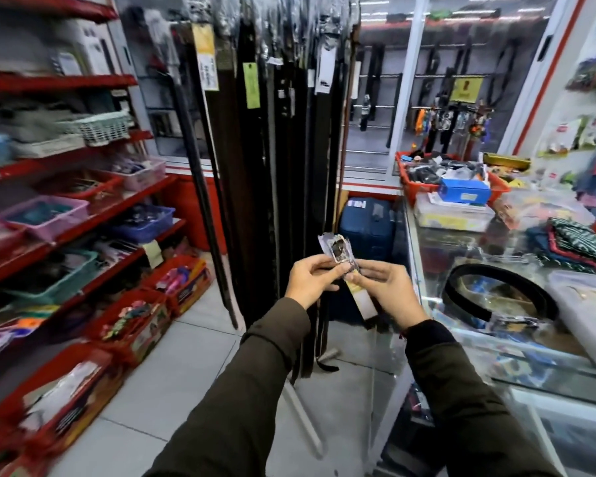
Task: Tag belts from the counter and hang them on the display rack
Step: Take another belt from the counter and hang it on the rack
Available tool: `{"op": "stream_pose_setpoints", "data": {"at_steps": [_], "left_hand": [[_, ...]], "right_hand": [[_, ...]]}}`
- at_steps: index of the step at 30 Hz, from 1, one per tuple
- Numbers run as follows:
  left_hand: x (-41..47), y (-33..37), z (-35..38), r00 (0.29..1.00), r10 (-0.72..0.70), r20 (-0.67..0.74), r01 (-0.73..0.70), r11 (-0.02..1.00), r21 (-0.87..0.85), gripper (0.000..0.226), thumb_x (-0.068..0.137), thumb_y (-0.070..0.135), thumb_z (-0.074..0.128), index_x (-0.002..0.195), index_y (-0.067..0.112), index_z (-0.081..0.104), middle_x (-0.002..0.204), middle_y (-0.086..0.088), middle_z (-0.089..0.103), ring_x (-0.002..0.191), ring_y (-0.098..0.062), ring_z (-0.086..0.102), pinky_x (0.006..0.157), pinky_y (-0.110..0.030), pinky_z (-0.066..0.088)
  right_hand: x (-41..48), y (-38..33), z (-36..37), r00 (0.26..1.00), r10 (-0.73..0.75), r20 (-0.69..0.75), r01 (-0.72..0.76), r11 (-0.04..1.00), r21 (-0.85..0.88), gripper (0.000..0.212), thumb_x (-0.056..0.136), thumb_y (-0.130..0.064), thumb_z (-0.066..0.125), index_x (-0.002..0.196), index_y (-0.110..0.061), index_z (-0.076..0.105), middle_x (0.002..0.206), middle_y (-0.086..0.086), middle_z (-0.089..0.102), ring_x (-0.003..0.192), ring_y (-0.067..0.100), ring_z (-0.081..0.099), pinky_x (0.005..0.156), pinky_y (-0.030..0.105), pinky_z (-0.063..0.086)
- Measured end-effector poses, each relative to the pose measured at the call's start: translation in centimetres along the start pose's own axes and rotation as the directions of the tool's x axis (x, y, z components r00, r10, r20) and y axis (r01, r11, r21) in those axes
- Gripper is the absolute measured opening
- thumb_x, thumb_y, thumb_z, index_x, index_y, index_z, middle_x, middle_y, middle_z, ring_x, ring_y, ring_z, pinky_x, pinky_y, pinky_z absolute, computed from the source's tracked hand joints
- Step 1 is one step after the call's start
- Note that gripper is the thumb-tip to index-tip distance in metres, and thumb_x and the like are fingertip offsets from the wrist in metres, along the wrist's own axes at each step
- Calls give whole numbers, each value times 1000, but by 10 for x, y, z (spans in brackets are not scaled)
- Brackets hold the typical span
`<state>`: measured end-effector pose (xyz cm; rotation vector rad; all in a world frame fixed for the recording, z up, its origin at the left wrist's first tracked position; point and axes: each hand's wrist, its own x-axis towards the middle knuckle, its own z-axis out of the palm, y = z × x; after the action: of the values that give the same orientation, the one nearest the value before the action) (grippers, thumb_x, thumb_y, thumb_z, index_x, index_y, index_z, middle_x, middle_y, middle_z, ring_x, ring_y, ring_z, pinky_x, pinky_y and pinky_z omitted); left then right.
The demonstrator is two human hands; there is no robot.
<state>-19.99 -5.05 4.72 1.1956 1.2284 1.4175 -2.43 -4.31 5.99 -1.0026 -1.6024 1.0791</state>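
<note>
Red shelves [66, 82] with baskets stand at left. Dark belts [272, 149] hang on the rack at centre. In front of it, left hand [308, 282] and right hand [382, 292] both pinch a wrapped buckle [338, 251]; its belt and tag [360, 299] hang below. On the glass worktop [461, 242] at right lies a coiled belt [496, 294].

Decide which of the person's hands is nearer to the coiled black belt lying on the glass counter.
Right. The right hand is just left of the coiled black belt; the left hand is further left, beyond it.
</note>
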Motion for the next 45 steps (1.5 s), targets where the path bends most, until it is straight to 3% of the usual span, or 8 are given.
{"op": "stream_pose_setpoints", "data": {"at_steps": [7,9,13,20,30,33,37,45], "left_hand": [[-2,37,-28,979,141,-150,-139,990,27,23,92,6,72,111,-6,67,101,-13,69,99,-29,71,96,-48,57],[-2,51,-39,970,161,-184,-171,984,-42,23,93,7,71,114,-3,69,98,-7,73,91,-17,74,91,-43,61],[2,82,-64,944,209,-254,-247,961,-125,34,90,8,75,120,-7,69,98,-5,77,90,-15,75,77,-28,63],[10,136,-110,893,318,-317,-372,920,-126,19,91,11,74,110,14,74,103,-4,79,99,-16,76,78,-29,63],[23,231,-155,804,449,-391,-508,860,-57,24,94,9,69,116,1,73,104,-11,77,90,-16,76,77,-27,64],[33,260,-161,783,461,-417,-530,846,-61,26,94,13,70,117,1,73,112,-20,76,98,-26,75,83,-39,64],[46,295,-166,779,448,-438,-536,839,-96,21,94,15,71,113,6,75,88,-7,78,69,-8,74,63,-26,60],[61,332,-173,772,459,-440,-539,839,-71,27,95,14,70,118,0,72,76,-1,74,56,-1,69,54,-17,56]], "right_hand": [[15,-15,26,986,-162,45,167,974,-153,23,87,-26,77,109,-22,79,109,-5,77,97,5,72,89,21,58],[25,-28,35,981,-153,116,161,985,-65,20,86,-21,78,106,-19,80,103,-2,80,99,12,75,91,32,59],[52,-60,62,971,-181,157,168,982,90,15,82,-18,82,97,-21,81,94,3,82,95,16,77,84,30,62],[94,-122,112,955,-279,104,245,935,255,22,85,-16,79,105,-9,77,99,11,79,95,20,77,78,30,63],[138,-228,156,913,-405,40,356,843,404,25,86,-7,76,110,1,75,104,18,78,97,26,77,79,32,64],[149,-258,163,903,-430,-4,384,802,457,27,86,-5,76,111,4,74,104,21,77,97,28,76,77,30,64],[161,-293,170,900,-433,-58,404,775,487,29,86,-3,75,113,7,72,106,25,75,94,26,73,81,34,63],[181,-327,172,909,-409,-79,393,782,484,25,84,-3,77,107,5,74,98,20,77,87,27,75,74,30,65]]}}
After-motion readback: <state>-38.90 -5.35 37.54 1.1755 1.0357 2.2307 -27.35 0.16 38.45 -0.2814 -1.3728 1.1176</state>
